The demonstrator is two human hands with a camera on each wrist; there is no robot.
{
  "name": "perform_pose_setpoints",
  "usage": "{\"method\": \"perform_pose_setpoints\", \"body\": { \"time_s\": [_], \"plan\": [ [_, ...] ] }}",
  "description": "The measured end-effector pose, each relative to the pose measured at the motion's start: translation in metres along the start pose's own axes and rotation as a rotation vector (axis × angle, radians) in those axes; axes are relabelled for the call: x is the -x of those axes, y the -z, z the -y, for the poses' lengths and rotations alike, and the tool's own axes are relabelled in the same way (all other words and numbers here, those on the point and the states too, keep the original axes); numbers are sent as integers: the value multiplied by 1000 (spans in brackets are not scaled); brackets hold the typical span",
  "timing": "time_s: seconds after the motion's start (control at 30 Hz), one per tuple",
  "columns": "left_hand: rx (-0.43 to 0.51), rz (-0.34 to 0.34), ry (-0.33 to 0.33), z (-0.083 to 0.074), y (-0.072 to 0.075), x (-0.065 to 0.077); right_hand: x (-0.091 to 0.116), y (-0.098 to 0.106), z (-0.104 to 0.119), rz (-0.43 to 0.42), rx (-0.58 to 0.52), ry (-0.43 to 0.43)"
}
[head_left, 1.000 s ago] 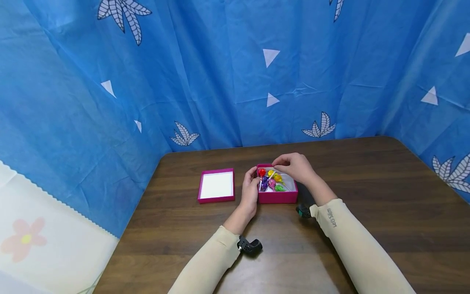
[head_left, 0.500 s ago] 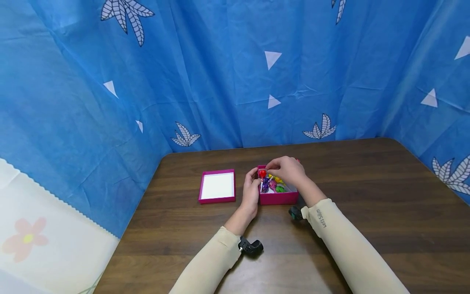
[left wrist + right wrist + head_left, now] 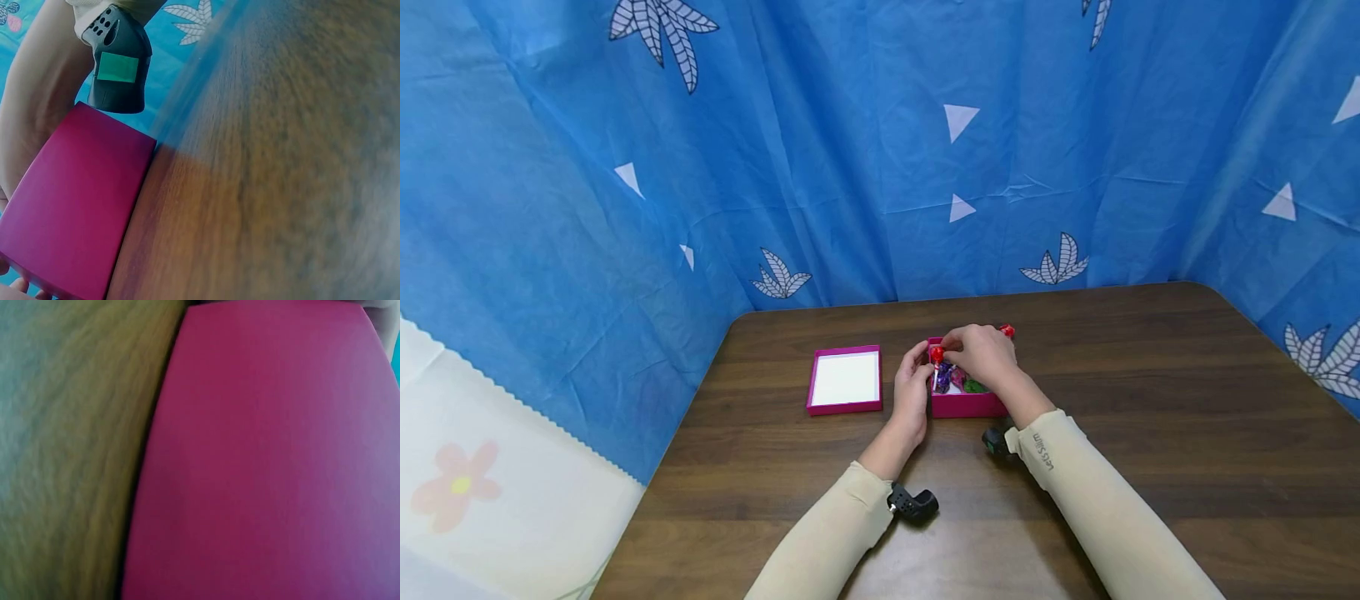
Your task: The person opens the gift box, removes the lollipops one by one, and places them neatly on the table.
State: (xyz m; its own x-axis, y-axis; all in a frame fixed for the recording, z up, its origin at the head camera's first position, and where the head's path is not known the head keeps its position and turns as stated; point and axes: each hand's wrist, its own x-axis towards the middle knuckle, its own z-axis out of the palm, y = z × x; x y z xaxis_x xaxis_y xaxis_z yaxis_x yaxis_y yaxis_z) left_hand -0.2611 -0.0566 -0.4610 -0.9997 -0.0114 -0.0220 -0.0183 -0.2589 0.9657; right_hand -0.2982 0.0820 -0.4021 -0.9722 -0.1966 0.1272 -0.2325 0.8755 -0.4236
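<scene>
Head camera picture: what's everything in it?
Curtain: 1, blue and white, at back
Cloth: 1, pale with a pink flower, lower left
Table: 1, brown, middle
Box: 1, pink, on the table
Lid: 1, pink and white, left of box
Lollipops: 2, red, one in the box, one beside the right grip
Other lollipops: 3 visible, purple, pink, green, in box
Wrist cameras: 2, black, on wrists
Sleeves: 2, cream, on arms
Left grip: 1, bare, touching the box
Right grip: 1, bare, above the box

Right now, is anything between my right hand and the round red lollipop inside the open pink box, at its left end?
Nothing visible: your right hand has its fingers close beside the round red lollipop, and the square pink lid lies apart, left of the open pink box.
</scene>
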Motion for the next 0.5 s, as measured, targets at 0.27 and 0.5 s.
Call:
{"method": "perform_pose_setpoints", "body": {
  "time_s": [0.27, 0.5],
  "plan": [
    [12, -1, -10, -2, 3, 2, -1, -6, 5, -31, -18, -24],
    [11, 7, -13, 1, 1, 2, 2, -7, 2, -36, -66, -32]
  ]
}}
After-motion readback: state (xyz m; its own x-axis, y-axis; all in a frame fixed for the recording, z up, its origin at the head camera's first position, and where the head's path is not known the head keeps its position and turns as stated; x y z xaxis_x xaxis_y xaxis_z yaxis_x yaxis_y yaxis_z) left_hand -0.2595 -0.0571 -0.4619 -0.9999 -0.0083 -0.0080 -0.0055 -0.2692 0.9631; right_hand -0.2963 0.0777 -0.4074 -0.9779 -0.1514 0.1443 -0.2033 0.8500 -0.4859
